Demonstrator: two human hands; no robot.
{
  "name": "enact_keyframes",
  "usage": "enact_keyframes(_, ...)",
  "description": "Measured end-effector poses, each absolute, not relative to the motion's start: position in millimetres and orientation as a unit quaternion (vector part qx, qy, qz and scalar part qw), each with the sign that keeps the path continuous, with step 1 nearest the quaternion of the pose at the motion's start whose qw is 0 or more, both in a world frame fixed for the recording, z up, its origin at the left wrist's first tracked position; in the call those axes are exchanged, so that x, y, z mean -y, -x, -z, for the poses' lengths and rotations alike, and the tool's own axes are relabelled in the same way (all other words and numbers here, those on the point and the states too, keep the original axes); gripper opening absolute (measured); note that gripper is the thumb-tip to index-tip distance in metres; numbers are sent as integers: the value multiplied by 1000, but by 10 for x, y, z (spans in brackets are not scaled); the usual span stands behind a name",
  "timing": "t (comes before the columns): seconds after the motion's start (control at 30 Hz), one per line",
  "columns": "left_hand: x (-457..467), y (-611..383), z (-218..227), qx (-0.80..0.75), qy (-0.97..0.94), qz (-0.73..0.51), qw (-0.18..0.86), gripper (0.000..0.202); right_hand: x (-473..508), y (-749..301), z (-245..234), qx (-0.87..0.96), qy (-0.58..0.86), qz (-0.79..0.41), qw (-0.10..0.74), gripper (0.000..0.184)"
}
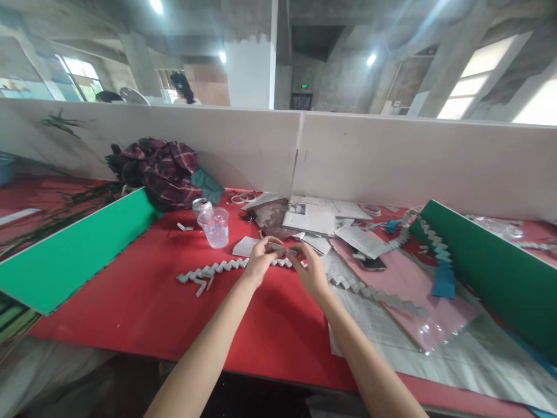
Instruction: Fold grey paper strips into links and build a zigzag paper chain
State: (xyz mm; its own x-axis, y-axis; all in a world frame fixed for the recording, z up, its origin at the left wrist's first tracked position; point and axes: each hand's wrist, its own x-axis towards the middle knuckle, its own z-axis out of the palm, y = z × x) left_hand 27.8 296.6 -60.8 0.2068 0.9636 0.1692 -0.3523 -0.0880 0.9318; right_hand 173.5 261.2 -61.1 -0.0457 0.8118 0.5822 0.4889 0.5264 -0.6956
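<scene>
My left hand (260, 259) and my right hand (310, 270) meet over the red table (130, 302), fingers pinched on a folded newspaper strip (284, 250). It belongs to a zigzag paper chain (217, 270) that runs left across the table. Another stretch of the chain (383, 296) trails to the right over a pink sheet (413, 284). Both hands are closed on the paper.
A clear plastic cup (216, 227) and a can (201, 206) stand behind the hands. Newspapers (311, 215), a phone (373, 264), a plaid cloth bundle (163, 168), green dividers left (73, 249) and right (491, 267), and a white partition (348, 157) surround the spot.
</scene>
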Motion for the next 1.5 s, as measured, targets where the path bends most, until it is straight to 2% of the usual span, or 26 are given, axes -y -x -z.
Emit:
enact_keyframes(0.17,-2975,-271,600,-331,-476,-570,582,30,-2594,-1741,586,696,453,-190,523,20)
enact_keyframes(0.53,-2973,-287,597,-325,-485,-556,592,43,-2631,-1782,609,657,490,-179,544,19)
enact_keyframes(0.67,-2976,-286,606,-331,-497,-556,578,40,-2627,-1779,603,657,493,-180,541,19)
enact_keyframes(0.83,-2975,-291,612,-363,-530,-572,511,32,-2641,-1784,649,661,492,-185,535,18)
enact_keyframes(1.0,-2974,-313,629,-374,-540,-567,496,32,-2659,-1781,731,642,506,-218,534,18)
enact_keyframes(1.2,-2999,-313,694,-397,-557,-566,460,27,-2658,-1765,740,664,498,-205,518,19)
enact_keyframes(1.5,-2992,-301,673,-375,-589,-522,490,28,-2659,-1729,718,672,449,-272,523,15)
